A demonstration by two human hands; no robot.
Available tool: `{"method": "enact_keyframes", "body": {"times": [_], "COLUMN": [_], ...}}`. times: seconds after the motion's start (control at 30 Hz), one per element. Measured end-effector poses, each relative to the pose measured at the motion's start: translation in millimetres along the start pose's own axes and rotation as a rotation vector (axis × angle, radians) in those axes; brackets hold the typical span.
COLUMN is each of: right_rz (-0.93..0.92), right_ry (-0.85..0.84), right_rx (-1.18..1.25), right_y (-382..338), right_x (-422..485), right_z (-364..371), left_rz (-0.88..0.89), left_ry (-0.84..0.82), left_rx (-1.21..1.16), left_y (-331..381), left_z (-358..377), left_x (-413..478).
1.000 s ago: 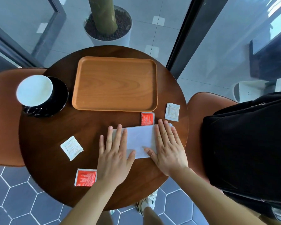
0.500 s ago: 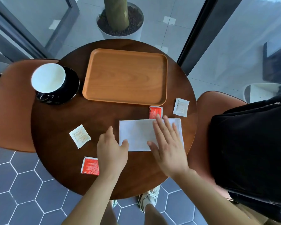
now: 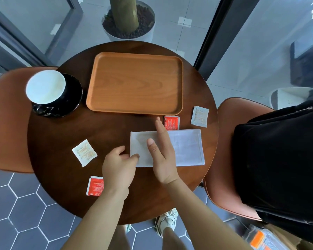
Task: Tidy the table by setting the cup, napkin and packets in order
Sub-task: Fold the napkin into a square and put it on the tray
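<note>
A folded white napkin [image 3: 185, 147] lies flat on the round dark table [image 3: 61, 141]. My left hand [image 3: 118, 168] pinches the napkin's near left corner between thumb and fingers. My right hand [image 3: 163, 154] rests flat on the napkin's left half, fingers straight. A red packet [image 3: 171, 123] lies just beyond the napkin, a white packet [image 3: 200, 116] to its right. Another white packet [image 3: 84, 152] and a red packet [image 3: 95, 185] lie left of my left hand. A white-lined cup [image 3: 45, 86] stands on a black saucer [image 3: 72, 98] at the far left.
An empty wooden tray [image 3: 135, 82] sits at the table's far middle. Brown chairs stand left [image 3: 5, 123] and right [image 3: 224, 177]; a black bag [image 3: 278, 159] lies on the right one. A potted trunk [image 3: 128, 18] stands behind the table.
My right hand slid left across the napkin, from its right end to its left half. My left hand curled from flat and took hold of the near left corner.
</note>
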State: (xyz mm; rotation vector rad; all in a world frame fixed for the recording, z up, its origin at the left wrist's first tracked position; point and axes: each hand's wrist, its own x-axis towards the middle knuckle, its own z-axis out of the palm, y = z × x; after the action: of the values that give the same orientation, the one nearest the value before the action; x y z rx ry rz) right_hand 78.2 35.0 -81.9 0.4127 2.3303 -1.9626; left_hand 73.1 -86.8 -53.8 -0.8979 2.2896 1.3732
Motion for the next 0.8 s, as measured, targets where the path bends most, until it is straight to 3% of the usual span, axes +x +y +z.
{"method": "enact_keyframes", "body": {"times": [0.27, 0.5, 0.7, 0.8], "right_rz": [-0.018, 0.082, 0.137, 0.172], "right_ry": [0.019, 0.065, 0.335, 0.186], "right_rx": [0.107, 0.314, 0.278, 0.088], "right_y": [-3, -1, -13, -28], "right_x": [-5, -9, -8, -1], "right_z": [-9, -14, -47, -68], "left_rz": [0.017, 0.095, 0.405, 0.556], "left_ry": [-0.065, 0.028, 0.116, 0.139], "left_rx": [-0.051, -0.118, 0.131, 0.196], "left_y": [-4, -4, 11, 24], "left_z": [0, 1, 2, 8], "left_x": [-4, -18, -40, -52]}}
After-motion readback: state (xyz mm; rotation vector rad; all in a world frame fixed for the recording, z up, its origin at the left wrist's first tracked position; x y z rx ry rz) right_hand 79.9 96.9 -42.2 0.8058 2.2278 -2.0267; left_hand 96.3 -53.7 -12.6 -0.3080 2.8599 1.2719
